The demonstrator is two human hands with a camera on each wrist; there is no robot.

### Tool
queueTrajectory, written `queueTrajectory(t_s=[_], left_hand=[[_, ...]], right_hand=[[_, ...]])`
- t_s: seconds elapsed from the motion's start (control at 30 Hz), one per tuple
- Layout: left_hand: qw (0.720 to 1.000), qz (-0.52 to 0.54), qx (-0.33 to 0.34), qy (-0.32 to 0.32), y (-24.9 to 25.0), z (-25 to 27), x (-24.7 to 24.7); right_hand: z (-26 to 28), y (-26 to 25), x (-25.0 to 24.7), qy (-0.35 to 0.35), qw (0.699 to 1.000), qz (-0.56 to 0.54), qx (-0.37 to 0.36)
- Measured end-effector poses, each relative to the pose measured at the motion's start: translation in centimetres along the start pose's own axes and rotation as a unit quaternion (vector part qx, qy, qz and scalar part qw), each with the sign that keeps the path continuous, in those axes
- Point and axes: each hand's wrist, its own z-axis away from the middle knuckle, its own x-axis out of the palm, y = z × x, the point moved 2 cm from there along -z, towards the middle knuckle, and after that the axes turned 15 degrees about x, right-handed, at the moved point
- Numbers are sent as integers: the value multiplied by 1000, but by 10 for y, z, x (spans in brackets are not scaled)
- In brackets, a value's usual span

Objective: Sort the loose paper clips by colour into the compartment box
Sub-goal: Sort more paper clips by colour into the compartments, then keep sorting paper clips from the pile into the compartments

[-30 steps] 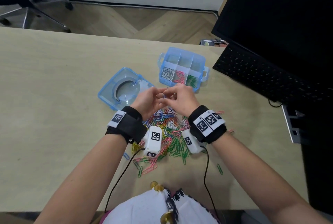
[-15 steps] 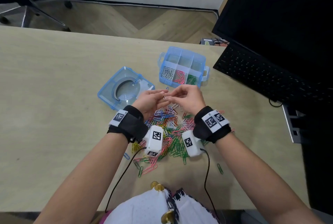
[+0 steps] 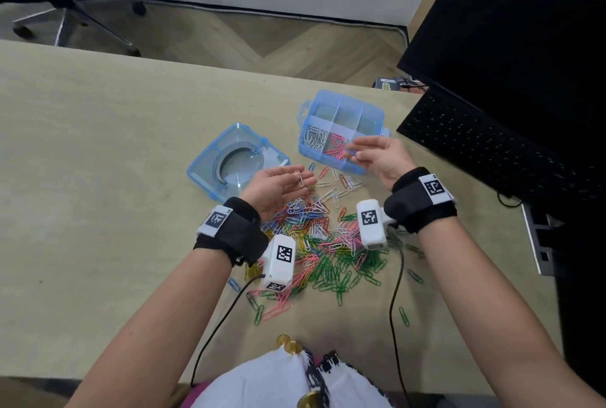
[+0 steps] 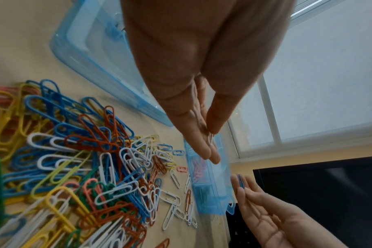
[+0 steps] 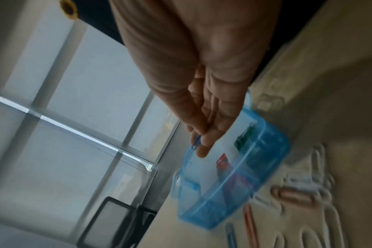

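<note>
- Your right hand [image 3: 380, 155] pinches a small blue paper clip [image 5: 196, 143] between thumb and fingertips, the other fingers loosely extended. The wrist view is smeared, so take the colour as probable; the left wrist view also shows a blue sliver there.
- That hand hovers over the near right part of the translucent blue plastic compartment box [image 3: 370, 109], above the front row, which shows white clips on the left, pink in the middle and green on the right.
- The three far compartments look empty, and they lie directly beyond your fingertips, away from you. That is the relation that matters: a blue clip belongs in none of the near cells, so I judge the drop calls for a short reach forward, not sideways.
- The clip's long axis runs roughly along your fingers, so it should fall end-first once released.
- Your left hand [image 3: 278, 186] lies palm up, fingers straight, with a white paper clip [image 3: 300, 178] resting on them, thumb close beside it. It sits nearer the white compartment at the box's left.
- The mixed pile of coloured wire paper clips [image 3: 324, 243] lies on the pale wooden desk [image 3: 98, 161] between your wrists, much of it still unsorted.
- The box's clear blue lid [image 3: 236, 158] lies just left of the box.
</note>
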Motion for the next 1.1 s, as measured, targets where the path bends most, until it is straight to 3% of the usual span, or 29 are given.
queueTrajectory(t_s=[0.13, 0.2, 0.43, 0.53, 0.63, 0.83, 0.93, 1.0, 1.1], left_hand=[[1000, 0, 4, -12, -1, 2, 5], [1000, 1, 10, -12, -1, 2, 7], [997, 43, 41, 45, 0, -6, 14], [994, 65, 45, 69, 3, -11, 17], [996, 15, 37, 75, 4, -14, 21], [994, -81, 43, 65, 9, -13, 22], [987, -123, 61, 77, 12, -13, 12], [982, -159, 71, 74, 10, -9, 3], [975, -208, 60, 55, 6, 1, -13]], right_hand=[[-22, -24, -10, 145, 986, 42, -68], [-34, -35, -13, 176, 978, 51, -97], [-21, -36, -3, 127, 958, 214, -141], [1, -14, 13, 29, 953, 277, -115], [16, 8, 31, -37, 944, 316, -89], [8, 11, 48, -1, 942, 317, -114], [-1, -6, 52, 64, 943, 298, -134], [-8, -17, 55, 85, 931, 330, -133], [-3, -18, 55, 121, 888, 413, -164]])
